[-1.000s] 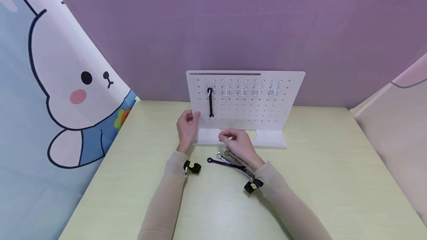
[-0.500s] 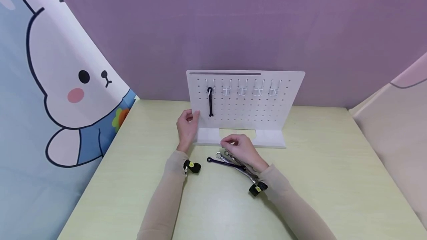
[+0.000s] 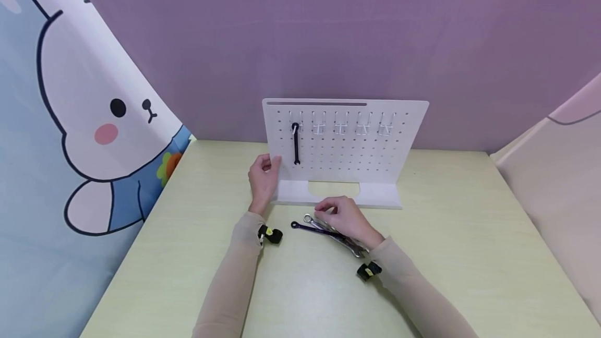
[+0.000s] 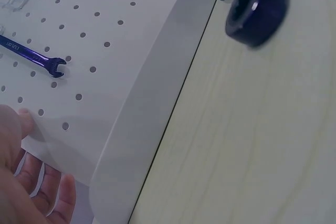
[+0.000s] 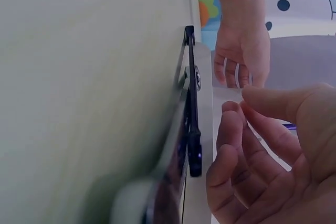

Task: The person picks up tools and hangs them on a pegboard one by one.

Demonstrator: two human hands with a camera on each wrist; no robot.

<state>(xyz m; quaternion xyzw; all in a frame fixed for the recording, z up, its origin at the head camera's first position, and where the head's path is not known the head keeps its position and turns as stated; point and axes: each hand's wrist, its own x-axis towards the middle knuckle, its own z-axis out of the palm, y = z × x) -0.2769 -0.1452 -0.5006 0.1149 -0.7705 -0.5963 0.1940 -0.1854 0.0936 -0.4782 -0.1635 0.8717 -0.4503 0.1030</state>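
Note:
My left hand (image 3: 263, 180) grips the left edge of a white pegboard (image 3: 347, 163), thumb on its front face and fingers behind. One dark purple wrench (image 3: 296, 146) hangs by its ring end from the leftmost hook. On the table before the board lies a small pile: a dark wrench (image 3: 313, 229) across silver wrenches (image 3: 349, 244). My right hand (image 3: 346, 218) hovers over this pile, overlapping its far side in the head view. Seen in the right wrist view, the right thumb and index fingertip (image 5: 242, 107) meet, the other fingers loosely bent, nothing visible between them.
Several clear hooks (image 3: 340, 128) line the board's upper part, to the right of the hung wrench. The board's foot (image 3: 382, 196) has a cut-out in its middle. Behind stands a purple backdrop (image 3: 328, 30); a cartoon-print cloth (image 3: 94, 119) hangs at the left.
My right hand has moved down and slightly right, from in front of the board's foot to over the wrench pile. The left hand stays at the board's edge.

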